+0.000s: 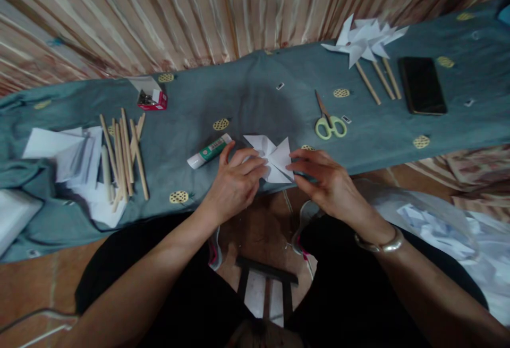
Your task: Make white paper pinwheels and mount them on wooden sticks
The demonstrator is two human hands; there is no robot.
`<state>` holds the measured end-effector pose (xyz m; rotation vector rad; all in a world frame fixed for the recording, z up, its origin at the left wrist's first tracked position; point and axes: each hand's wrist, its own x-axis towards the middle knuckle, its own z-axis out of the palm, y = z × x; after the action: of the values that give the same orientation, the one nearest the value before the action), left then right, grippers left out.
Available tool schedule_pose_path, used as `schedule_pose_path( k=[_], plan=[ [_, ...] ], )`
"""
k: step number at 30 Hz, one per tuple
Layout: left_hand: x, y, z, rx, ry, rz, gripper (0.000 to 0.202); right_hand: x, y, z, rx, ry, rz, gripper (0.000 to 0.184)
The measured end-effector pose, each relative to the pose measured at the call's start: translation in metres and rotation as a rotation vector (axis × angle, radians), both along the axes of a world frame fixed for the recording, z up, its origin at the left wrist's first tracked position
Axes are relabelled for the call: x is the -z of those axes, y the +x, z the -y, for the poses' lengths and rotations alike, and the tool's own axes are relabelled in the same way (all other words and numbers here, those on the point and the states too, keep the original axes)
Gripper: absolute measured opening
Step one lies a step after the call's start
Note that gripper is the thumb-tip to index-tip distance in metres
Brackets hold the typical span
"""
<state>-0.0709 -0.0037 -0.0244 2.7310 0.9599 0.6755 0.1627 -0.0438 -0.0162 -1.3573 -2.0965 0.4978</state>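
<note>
A white paper pinwheel [279, 155] without a stick lies at the front edge of the cloth-covered table, its blades folded toward the centre. My left hand [239, 178] has its fingers closed on the pinwheel's middle and left side. On the right side, my right hand [324, 180] pinches a blade's edge between thumb and fingers. Just beyond my left hand is a glue stick [210, 151] with a green label, lying on its side. Scissors [330, 125] with light green handles rest beyond my right hand.
Finished pinwheels on sticks [364, 40] lie at the back right beside a black phone [423, 85]. To the left are wooden sticks [126, 156], paper sheets [75, 151] and an open red box of small metal pieces [152, 98]. A plastic bag of paper scraps [438, 226] sits at lower right.
</note>
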Motion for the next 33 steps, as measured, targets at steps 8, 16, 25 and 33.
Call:
schedule_pose_path(
  k=[8, 16, 25, 33],
  plan=[
    [0.002, 0.0, 0.003, 0.015, 0.01, 0.018, 0.027, 0.001, -0.005, -0.007, -0.017, -0.118, -0.19, 0.013],
    [0.003, 0.0, 0.005, 0.023, -0.016, 0.016, 0.032, 0.0, -0.019, -0.021, 0.089, -0.223, -0.19, 0.015],
    [-0.003, -0.007, 0.012, 0.016, -0.041, 0.007, 0.031, -0.001, -0.03, -0.03, 0.178, -0.312, -0.15, 0.026],
    [-0.006, -0.014, 0.012, -0.028, -0.032, 0.048, 0.033, 0.001, -0.033, -0.032, 0.232, -0.331, -0.145, 0.025]
  ],
)
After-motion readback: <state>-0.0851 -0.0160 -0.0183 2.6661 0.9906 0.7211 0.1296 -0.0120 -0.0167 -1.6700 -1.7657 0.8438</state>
